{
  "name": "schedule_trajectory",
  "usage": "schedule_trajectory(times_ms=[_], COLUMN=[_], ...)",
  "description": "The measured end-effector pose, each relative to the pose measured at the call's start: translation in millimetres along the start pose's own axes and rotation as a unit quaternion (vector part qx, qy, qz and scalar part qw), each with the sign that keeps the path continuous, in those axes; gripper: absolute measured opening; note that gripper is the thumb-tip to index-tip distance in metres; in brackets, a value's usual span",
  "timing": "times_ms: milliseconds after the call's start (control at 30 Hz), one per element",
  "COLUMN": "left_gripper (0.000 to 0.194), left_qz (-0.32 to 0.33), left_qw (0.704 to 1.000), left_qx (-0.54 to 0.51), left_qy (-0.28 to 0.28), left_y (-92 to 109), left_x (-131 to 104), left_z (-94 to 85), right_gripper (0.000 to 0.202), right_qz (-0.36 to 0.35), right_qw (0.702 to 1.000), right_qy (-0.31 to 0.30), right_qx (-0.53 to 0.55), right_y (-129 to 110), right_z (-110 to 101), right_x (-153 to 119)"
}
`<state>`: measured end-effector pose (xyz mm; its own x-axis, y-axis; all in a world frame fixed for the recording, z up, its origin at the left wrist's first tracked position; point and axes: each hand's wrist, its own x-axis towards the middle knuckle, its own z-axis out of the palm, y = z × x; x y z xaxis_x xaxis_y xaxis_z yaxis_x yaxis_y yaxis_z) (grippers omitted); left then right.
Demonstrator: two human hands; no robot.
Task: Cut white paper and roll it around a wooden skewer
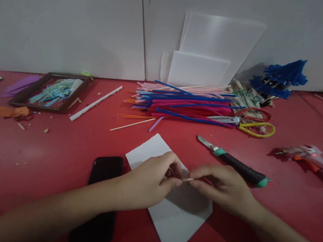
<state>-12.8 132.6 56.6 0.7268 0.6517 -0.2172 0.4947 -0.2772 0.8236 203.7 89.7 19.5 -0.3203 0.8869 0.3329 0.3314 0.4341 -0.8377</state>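
Between my two hands, a short thin pale stick (187,179) is pinched at both ends. My left hand (159,178) is closed on its left end with thumb and fingertips. The right end sits between the thumb and forefinger of my right hand (220,185). Both hands are over a white sheet (173,219) lying slanted on the red table (72,147). Part of a black phone (106,169) is hidden under my left forearm. A craft knife (233,162) with a black and green handle lies just beyond my right hand.
Colourful pipe cleaners (185,102) lie behind the sheet, with scissors (255,122) at their right. A thin wooden stick (133,124) lies before them. A glue gun (307,155) rests at the right, a brown frame (47,108) at the left. White panels (199,70) lean on the wall.
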Motion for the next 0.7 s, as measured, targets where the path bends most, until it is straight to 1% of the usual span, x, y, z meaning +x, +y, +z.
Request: schedule_trajectory(times_ms=[67, 133, 200, 267, 333, 467, 567, 700], left_gripper=[0.022, 0.043, 0.061, 0.072, 0.078, 0.076, 0.078, 0.079], left_qz=[-0.002, 0.0, 0.007, 0.015, 0.021, 0.053, 0.076, 0.067], left_qw=[1.0, 0.999, 0.995, 0.988, 0.983, 0.973, 0.966, 0.961], left_qx=[0.016, 0.05, 0.095, 0.135, 0.161, 0.204, 0.226, 0.243], left_qy=[-0.003, -0.017, -0.042, -0.07, -0.085, -0.093, -0.102, -0.114], left_y=[-0.8, -1.5, -2.2, -3.1, -4.7, -8.4, -8.1, -4.3], left_x=[-0.7, -2.1, -3.5, -4.7, -5.6, -8.0, -9.9, -10.5], left_z=[-4.0, -8.2, -11.5, -13.1, -13.5, -13.5, -14.9, -16.4], right_gripper=[0.016, 0.021, 0.023, 0.022, 0.02, 0.02, 0.024, 0.028], right_qz=[0.049, 0.088, 0.106, 0.114, 0.12, 0.132, 0.145, 0.148], right_qw=[0.997, 0.99, 0.983, 0.978, 0.975, 0.971, 0.967, 0.963], right_qy=[0.05, 0.092, 0.129, 0.155, 0.173, 0.185, 0.192, 0.204], right_qx=[0.037, 0.066, 0.079, 0.079, 0.077, 0.074, 0.085, 0.09], right_y=[2.6, 7.9, 15.0, 21.6, 26.0, 26.8, 25.7, 26.5], right_z=[-5.7, -11.2, -15.4, -17.9, -19.2, -20.7, -21.3, -20.7], right_x=[1.5, 3.0, 3.4, 2.3, 0.1, -2.8, -2.6, -1.6])
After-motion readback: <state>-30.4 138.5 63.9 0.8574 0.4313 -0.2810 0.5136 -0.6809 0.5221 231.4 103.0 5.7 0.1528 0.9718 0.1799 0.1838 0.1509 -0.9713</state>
